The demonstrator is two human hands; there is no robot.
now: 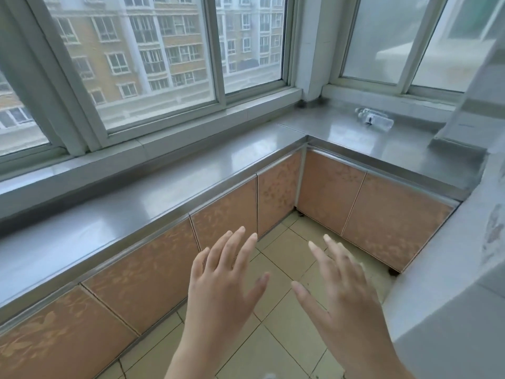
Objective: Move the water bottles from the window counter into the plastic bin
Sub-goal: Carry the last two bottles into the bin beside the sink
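Note:
Clear plastic water bottles (373, 119) lie on their sides on the steel window counter (341, 132), far right under the frosted window. They look like two, close together. My left hand (224, 280) and my right hand (344, 291) are raised side by side over the tiled floor, palms down, fingers spread, holding nothing. Both hands are well short of the bottles. No plastic bin is in view.
The L-shaped steel counter (153, 187) runs along the windows (153, 58) and turns at the corner. Orange cabinet doors (336, 195) sit below it. A grey wall edge (451, 269) stands close on my right. Beige floor tiles (284, 318) lie underfoot.

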